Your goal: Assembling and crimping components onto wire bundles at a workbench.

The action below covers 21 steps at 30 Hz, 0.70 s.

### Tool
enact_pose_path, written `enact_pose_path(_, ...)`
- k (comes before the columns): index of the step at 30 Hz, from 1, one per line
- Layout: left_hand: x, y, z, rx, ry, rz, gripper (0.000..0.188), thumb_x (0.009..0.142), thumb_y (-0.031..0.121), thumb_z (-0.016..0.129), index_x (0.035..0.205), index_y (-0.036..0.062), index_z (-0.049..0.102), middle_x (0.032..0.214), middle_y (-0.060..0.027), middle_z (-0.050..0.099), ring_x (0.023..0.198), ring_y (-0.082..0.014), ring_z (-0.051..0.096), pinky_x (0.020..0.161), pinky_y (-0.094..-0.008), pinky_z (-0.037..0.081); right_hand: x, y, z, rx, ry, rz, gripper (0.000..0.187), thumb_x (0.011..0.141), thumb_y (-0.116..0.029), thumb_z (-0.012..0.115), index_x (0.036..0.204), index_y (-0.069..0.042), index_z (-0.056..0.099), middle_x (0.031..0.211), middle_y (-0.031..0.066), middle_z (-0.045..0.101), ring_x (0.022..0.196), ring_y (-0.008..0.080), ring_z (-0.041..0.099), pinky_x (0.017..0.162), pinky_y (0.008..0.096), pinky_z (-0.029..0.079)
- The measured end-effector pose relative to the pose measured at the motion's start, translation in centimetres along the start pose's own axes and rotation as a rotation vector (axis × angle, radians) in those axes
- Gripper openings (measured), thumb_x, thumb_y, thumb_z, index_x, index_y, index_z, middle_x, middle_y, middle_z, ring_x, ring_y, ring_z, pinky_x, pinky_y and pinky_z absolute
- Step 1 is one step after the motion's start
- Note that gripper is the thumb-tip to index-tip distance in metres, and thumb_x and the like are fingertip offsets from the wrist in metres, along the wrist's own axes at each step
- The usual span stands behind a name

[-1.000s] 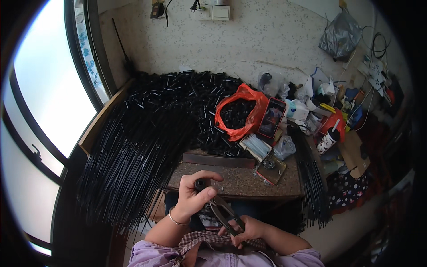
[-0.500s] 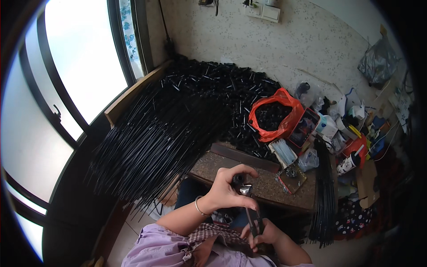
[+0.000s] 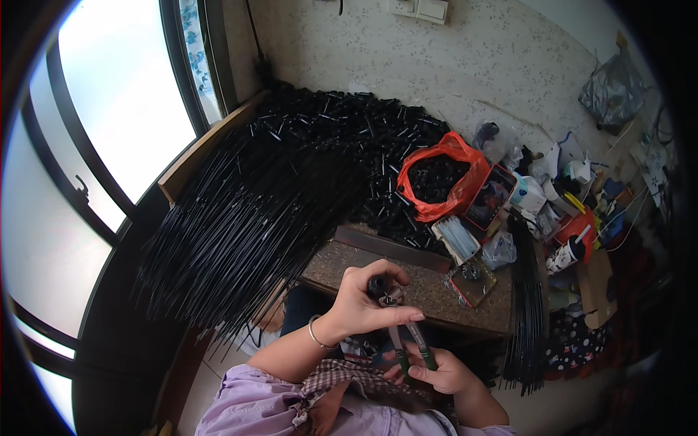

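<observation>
My left hand (image 3: 358, 301) curls its fingers and thumb around a short black tube-like part (image 3: 377, 285). Closed on green-handled pliers (image 3: 426, 357) is my right hand (image 3: 447, 376), low in front of my body. The handles stand spread apart, and the jaws reach up to the black part inside the left hand's curl. The left fingers partly hide the jaws, so I cannot tell whether they touch the part. Both hands are over the near edge of a speckled brown work table (image 3: 323, 270).
Long thin black rods (image 3: 225, 225) overhang the table's left side. Small black tubes (image 3: 349, 120) are heaped behind, beside a red plastic bag (image 3: 476, 174) of black pieces. A phone (image 3: 491, 198), a metal strip (image 3: 392, 249) and a patterned cup (image 3: 563, 258) lie around.
The pliers' handles have spread from close together to wide apart. The left hand has tilted slightly, still holding the black part. The whole view has shifted a little.
</observation>
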<state>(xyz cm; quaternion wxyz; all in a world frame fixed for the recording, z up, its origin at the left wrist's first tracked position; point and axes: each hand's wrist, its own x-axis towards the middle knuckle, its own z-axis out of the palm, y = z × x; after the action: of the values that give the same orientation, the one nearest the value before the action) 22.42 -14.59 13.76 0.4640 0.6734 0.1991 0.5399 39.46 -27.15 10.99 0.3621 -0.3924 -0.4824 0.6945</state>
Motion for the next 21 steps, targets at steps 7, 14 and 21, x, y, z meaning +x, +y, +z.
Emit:
enact_pose_path(7,-0.4,-0.5,-0.2,-0.058,-0.045,-0.071,0.025,0.064,0.015,0.076,0.078,0.0017,0.06,0.058,0.0038,0.05,0.052,-0.0011,0.042,0.047,-0.0163,0.029,-0.6,1.3,-0.8,0.171,-0.043,0.089,0.043,0.091,-0.014,0.046,0.129,0.002,0.033,0.078,0.0104,0.054,0.062,0.0137,0.052,0.06,0.0234,0.045)
enact_pose_path(14,-0.7,-2.6,3.2,-0.075,0.129,-0.18,0.018,0.071,0.008,0.071,0.081,0.0001,0.059,0.065,0.0014,0.056,0.058,-0.0023,0.048,0.051,-0.0165,0.038,0.9,5.4,0.4,0.277,0.094,0.081,0.012,0.091,-0.013,0.048,0.096,-0.002,0.046,0.063,0.0016,0.045,0.052,0.0084,0.043,0.048,0.0219,0.036)
enact_pose_path(21,-1.0,-3.9,2.3,-0.128,0.12,-0.156,0.042,0.068,0.009,0.074,0.105,-0.0027,0.056,0.052,0.007,0.043,0.048,-0.0002,0.035,0.046,-0.0152,0.025,4.1,4.5,-11.3,-0.656,0.937,-0.286,0.015,0.08,-0.009,0.06,0.09,-0.002,0.051,0.072,0.0089,0.059,0.065,0.0222,0.06,0.058,0.0316,0.046)
